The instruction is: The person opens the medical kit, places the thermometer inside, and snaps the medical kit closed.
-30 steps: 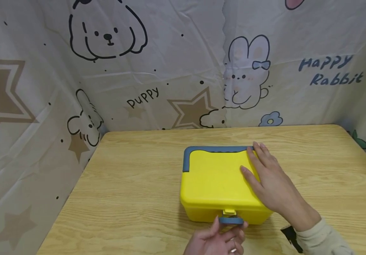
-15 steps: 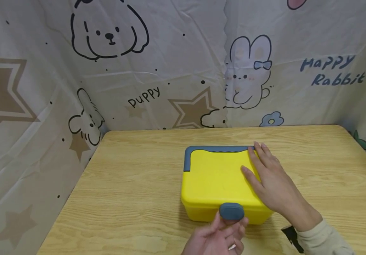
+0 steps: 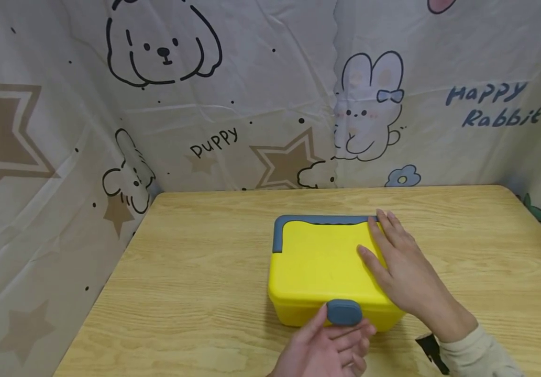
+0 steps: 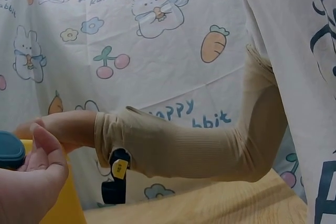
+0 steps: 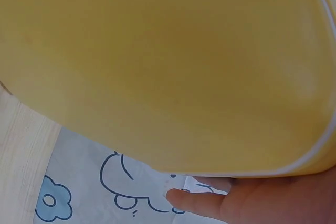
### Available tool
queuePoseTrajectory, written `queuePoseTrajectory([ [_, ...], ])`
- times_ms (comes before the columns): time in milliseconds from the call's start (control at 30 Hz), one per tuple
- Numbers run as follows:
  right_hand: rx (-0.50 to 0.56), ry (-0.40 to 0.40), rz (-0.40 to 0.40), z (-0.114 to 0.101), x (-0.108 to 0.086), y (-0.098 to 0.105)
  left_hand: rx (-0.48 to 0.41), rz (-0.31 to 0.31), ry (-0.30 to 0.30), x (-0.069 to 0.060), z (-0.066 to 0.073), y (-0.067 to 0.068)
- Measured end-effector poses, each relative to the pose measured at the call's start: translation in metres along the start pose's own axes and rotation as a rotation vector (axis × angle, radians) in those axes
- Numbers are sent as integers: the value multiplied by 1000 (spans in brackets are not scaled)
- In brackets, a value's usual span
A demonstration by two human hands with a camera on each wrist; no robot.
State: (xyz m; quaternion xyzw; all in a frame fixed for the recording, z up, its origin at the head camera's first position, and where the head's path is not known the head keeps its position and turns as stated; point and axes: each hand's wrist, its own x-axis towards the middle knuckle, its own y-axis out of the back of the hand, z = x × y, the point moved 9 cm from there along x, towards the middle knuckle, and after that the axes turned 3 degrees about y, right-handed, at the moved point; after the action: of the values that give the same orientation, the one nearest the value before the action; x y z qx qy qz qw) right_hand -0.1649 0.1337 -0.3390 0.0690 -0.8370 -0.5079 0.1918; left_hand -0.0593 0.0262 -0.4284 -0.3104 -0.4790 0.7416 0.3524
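Observation:
A yellow lidded box (image 3: 327,262) with a blue-grey carry handle (image 3: 327,220) folded along its back edge stands on the table. On its front, the oval blue-grey latch (image 3: 344,312) lies flat against the box. My left hand (image 3: 329,343) is just below this latch, palm up, with the thumb tip at its left edge and relaxed fingers under its lower right. In the left wrist view, its fingers lie beside the latch (image 4: 10,149). My right hand (image 3: 402,267) rests on the lid's right side, fingers extended toward the back. The box wall (image 5: 168,77) fills most of the right wrist view.
The wooden table (image 3: 195,272) extends around the box on both sides. A printed cloth (image 3: 232,78) hangs behind it and along the left. A black strap-like piece (image 3: 432,352) hangs by the right sleeve (image 3: 477,351).
The latch has swung from sticking out to lying flat against the box front. My left fingers have loosened and spread slightly. The right hand has stayed on the lid.

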Motion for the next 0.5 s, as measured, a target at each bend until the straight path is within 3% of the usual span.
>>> queuePoseTrajectory([
  [233, 14, -7, -1, 1, -1, -1, -45, -44, 23, 2, -2, -2],
  [500, 17, -16, -10, 3, -2, -2, -5, -74, 17, 1, -6, 5],
])
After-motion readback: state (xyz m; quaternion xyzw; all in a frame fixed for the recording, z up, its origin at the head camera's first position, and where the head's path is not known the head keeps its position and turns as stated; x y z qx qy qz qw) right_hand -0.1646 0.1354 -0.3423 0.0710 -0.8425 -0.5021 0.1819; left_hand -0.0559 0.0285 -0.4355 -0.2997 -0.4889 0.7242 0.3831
